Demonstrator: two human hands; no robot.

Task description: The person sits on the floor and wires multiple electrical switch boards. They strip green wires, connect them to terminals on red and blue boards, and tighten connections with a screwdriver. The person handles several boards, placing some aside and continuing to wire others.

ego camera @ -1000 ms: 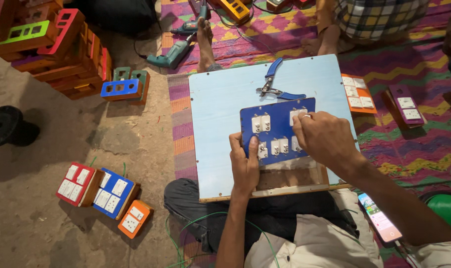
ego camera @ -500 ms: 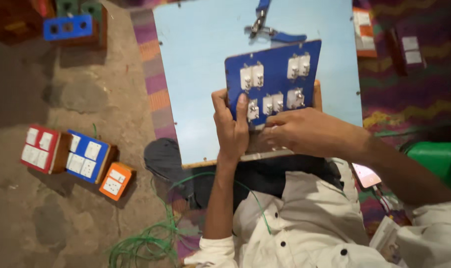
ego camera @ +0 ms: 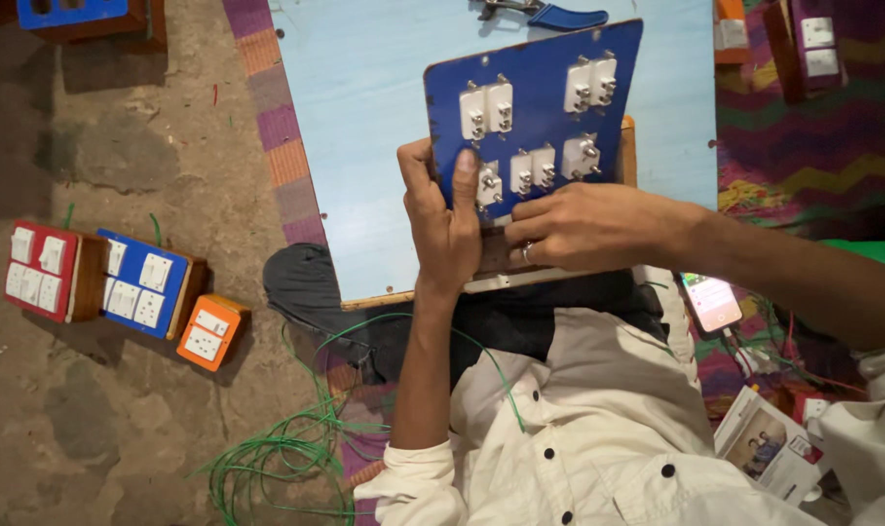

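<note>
Blue switch panel (ego camera: 540, 102) tilted up off the pale blue tabletop (ego camera: 364, 127), white switch backs and terminals facing the camera. Left hand (ego camera: 447, 219) gripping the panel's lower left corner, thumb over the front. Right hand (ego camera: 588, 226) beside it along the panel's bottom edge, fingers curled over the wood, a ring on one finger. Beyond the hands, blue-handled pliers (ego camera: 545, 12) at the tabletop's far edge. Well to the left of the hands, on the dirt floor: red switch box (ego camera: 45, 270), blue switch box (ego camera: 140, 282), small orange switch box (ego camera: 208, 333). Below the left hand, green wire (ego camera: 286, 453) coiled on the floor. Just right of the right hand, a lit phone (ego camera: 710, 302).
</note>
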